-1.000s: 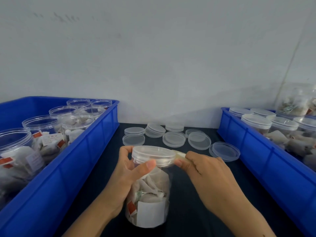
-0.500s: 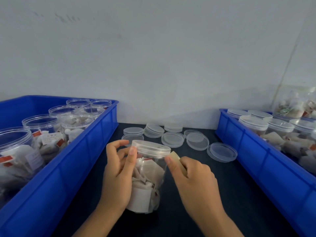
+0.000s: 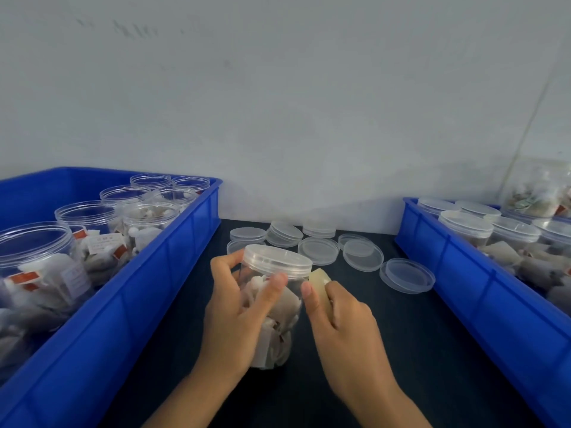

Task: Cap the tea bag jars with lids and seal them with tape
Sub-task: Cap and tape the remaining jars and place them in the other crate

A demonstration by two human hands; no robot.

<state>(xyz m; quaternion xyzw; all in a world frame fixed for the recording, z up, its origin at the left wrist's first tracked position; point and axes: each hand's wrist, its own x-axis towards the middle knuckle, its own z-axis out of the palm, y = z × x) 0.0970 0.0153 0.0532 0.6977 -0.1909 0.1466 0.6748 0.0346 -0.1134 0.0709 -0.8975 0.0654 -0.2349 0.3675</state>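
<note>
One capped jar gripped by left hand, right hand pinching tape (two blue bins).

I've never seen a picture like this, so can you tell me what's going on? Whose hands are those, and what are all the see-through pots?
The camera sits on a person's head, looking down at their own two hands. The left hand holds a clear jar full of tea bags, with its lid already on. The right hand pinches a pale strip, probably tape, beside the lid. Spare lids lie on the dark table. The left blue bin has open jars; the right blue bin has capped ones.
</note>
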